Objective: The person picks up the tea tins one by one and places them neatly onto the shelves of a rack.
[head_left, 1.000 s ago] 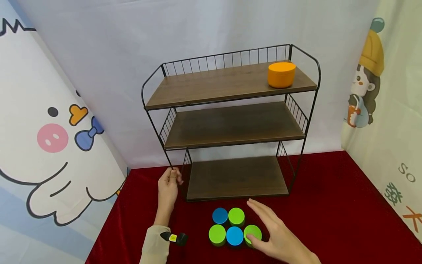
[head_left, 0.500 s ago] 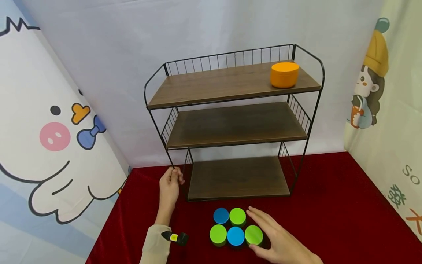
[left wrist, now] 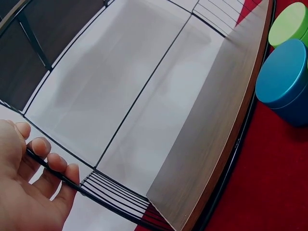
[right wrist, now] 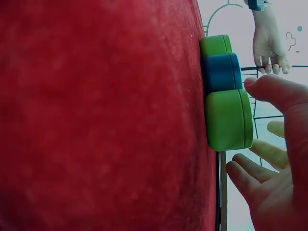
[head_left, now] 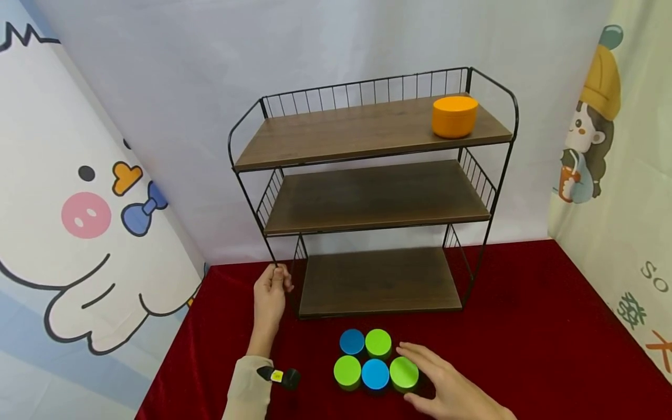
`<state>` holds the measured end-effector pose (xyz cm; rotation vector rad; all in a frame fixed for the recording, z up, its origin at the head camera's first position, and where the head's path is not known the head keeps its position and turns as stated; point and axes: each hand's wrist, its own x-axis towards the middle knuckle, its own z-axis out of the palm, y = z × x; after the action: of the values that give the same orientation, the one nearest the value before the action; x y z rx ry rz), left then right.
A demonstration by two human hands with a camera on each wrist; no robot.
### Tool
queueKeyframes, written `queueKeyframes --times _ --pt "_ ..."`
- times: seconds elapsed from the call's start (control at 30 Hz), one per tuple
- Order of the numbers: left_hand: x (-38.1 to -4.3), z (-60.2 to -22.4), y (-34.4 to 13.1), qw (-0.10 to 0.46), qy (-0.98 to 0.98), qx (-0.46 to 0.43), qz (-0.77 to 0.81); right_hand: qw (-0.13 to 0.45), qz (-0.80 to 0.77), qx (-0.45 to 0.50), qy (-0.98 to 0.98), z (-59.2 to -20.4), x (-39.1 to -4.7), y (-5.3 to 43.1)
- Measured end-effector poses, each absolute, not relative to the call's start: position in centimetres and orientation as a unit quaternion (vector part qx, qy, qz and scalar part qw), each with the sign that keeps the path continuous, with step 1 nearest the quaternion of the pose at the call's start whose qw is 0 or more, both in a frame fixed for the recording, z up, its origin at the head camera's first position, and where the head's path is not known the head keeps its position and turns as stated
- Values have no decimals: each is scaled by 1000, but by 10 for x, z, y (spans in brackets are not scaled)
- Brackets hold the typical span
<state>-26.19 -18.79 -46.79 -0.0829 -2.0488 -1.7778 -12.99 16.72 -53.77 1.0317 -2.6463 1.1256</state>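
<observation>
My left hand (head_left: 270, 294) grips the black wire upright at the left side of a three-tier shelf rack (head_left: 375, 195); in the left wrist view its fingers (left wrist: 57, 163) curl round the rod. My right hand (head_left: 446, 382) is spread beside the front right green round container (head_left: 404, 371). In the right wrist view its thumb and fingers stand either side of that green container (right wrist: 226, 120), seemingly without gripping it. Left of it in the front row sit a blue round container (head_left: 375, 374) and another green one (head_left: 347, 371).
Behind the front row stand a darker blue container (head_left: 352, 342) and a green container (head_left: 378, 343), close to the rack's front edge. An orange round container (head_left: 454, 118) sits at the right of the top shelf. Red cloth (head_left: 530, 326) covers the table; printed curtains hang on both sides.
My right hand has drawn slightly back and right, its thumb moving from over the front right green container to beside it. The left hand keeps its grip; the containers have not moved.
</observation>
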Motion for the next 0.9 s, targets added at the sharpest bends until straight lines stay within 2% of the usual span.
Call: queueKeyframes --times 0.47,0.9 --pt "-261 -466 -187 205 -735 -23 -646 -105 408 297 -857 -541 -134 168" --pt "-261 -467 -187 204 -737 -25 -643 -111 396 317 -855 -541 -140 166"
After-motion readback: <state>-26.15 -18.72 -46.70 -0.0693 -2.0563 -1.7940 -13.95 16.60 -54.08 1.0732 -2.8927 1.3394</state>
